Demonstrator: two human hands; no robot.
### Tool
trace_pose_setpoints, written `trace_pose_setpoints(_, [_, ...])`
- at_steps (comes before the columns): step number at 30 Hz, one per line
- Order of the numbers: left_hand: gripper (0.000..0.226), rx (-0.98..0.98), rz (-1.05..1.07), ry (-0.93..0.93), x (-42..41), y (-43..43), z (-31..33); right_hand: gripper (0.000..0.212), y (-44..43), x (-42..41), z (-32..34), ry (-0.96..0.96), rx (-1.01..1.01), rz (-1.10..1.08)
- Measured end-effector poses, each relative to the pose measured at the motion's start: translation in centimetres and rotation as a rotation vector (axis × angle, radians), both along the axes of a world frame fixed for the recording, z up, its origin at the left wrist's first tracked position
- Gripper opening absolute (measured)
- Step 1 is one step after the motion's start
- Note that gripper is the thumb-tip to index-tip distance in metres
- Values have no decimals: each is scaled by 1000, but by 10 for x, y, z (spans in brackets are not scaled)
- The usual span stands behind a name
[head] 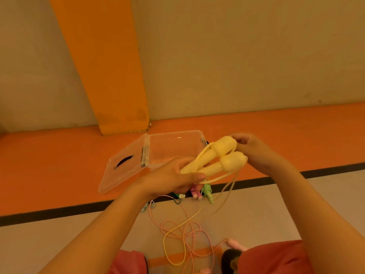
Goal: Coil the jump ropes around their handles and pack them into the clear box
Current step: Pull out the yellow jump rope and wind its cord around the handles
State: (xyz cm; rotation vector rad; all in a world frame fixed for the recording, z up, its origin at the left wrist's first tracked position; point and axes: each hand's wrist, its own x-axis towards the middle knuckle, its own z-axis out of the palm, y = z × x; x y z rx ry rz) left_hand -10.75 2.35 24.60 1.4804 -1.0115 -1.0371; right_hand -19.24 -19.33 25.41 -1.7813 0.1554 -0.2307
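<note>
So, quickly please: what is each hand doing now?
Left hand: grips the yellow handles at their thin ends.
Right hand: pinches their thick ends.

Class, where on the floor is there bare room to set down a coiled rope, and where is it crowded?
Bare: orange floor right of the clear box, and left of its lid. Crowded: pale floor below the black line, tangled with pink cord and yellow cord.

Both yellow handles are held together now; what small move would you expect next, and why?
Probably the right hand, at the thick ends, starts winding the yellow rope round the yellow handles, which the left hand grips side by side. The rope trails loose to the floor; the clear box stands open.
</note>
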Motion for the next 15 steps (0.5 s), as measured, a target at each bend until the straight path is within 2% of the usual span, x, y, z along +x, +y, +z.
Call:
trace_pose_setpoints(4, [48,-133,131,107,3,-6,-4,32,4,1,-2,-24,-116,-72])
trace_pose_setpoints(8, [67,-254,207,149,6,-12,-3,11,17,4,-4,-31,-152,-34])
trace_pose_setpoints(13, [59,-281,279,137,7,-15,-7,8,20,11,-12,-21,-268,-10])
trace_pose_setpoints(15, [50,-284,326,140,9,-15,-8,15,23,13,-17,14,-288,28])
